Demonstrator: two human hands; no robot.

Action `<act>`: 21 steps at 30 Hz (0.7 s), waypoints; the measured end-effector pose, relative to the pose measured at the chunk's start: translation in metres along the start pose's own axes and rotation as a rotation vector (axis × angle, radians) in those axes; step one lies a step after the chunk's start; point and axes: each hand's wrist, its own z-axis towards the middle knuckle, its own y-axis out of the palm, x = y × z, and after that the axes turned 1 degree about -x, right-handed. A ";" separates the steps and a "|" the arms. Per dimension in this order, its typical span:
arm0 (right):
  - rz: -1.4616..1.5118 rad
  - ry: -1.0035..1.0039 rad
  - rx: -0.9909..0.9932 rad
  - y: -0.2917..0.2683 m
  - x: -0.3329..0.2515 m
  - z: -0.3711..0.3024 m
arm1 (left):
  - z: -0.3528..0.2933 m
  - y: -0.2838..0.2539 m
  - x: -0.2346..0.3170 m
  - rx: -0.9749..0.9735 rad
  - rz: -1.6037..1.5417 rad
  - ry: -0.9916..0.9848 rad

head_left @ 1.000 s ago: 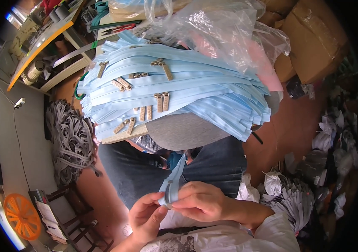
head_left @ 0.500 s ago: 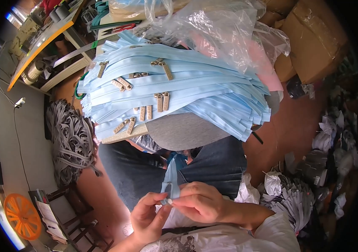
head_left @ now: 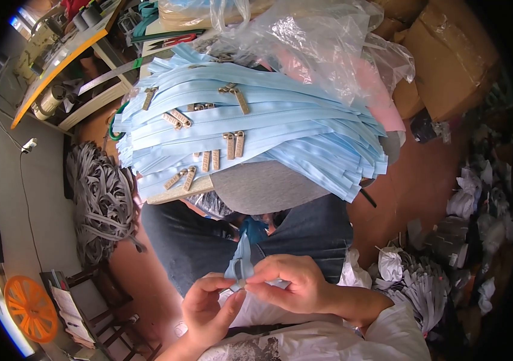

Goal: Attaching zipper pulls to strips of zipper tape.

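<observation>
Low over my lap, a light blue zipper (head_left: 241,257) runs up between my knees, its two tapes spread apart around a dark gap. My left hand (head_left: 213,305) pinches its lower end between thumb and fingers. From the other side, my right hand (head_left: 292,284) grips the same end with thumb and forefinger. A small pale piece (head_left: 240,284), perhaps the slider, shows between the fingertips; its details are too small to tell. Beyond my knees, a thick pile of light blue zippers (head_left: 292,117) with metal pulls (head_left: 230,145) covers the tabletop.
A grey padded surface (head_left: 268,186) juts out under the pile's near side. Clear plastic bags (head_left: 304,42) lie behind it, with cardboard boxes (head_left: 449,60) at the far right. Grey strips (head_left: 101,204) heap on the floor at left, and more (head_left: 416,292) at right. An orange wheel (head_left: 30,308) stands lower left.
The gripped end of the zipper has shifted slightly left, and its tapes have bent and turned a little. My right hand has moved slightly up and left. Both hands keep hold.
</observation>
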 end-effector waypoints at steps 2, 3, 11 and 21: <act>-0.007 -0.001 0.001 0.000 0.002 -0.001 | -0.001 -0.001 -0.001 -0.007 0.098 0.029; -0.008 -0.001 0.002 0.000 0.003 -0.001 | -0.001 -0.001 -0.001 -0.008 0.099 0.029; 0.009 -0.057 0.013 -0.002 0.005 -0.004 | 0.004 0.001 0.001 -0.006 0.281 0.151; -0.026 -0.054 -0.003 -0.001 0.008 -0.006 | 0.004 -0.001 0.001 -0.010 0.321 0.206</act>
